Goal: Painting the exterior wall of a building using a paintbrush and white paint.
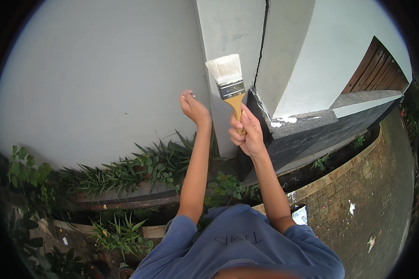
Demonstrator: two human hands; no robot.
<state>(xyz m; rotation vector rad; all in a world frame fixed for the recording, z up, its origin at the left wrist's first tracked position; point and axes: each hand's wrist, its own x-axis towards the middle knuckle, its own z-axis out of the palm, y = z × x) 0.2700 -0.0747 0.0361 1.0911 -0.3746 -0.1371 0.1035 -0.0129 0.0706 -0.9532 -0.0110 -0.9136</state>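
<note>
A wide paintbrush [233,86] with a yellow handle, dark metal band and white-coated bristles is held upright in my right hand [250,132]. The fingers wrap round its handle, bristles pointing up. Behind the brush stands a pale wall edge [228,28] with faint grey smudges; I cannot tell whether the bristles touch it. My left hand [194,109] is raised beside the brush, in front of the large grey wall [102,83]. Its fingers are curled together, with white specks at the tips; what they hold, if anything, is too small to name.
A dark crack [263,42] runs down beside the pillar. White paint blotches [284,121] mark the grey stone ledge [307,124]. Leafy plants [111,176] line the wall's foot. Brick paving [358,195] with white splashes lies at right, near a wooden slatted panel [377,69].
</note>
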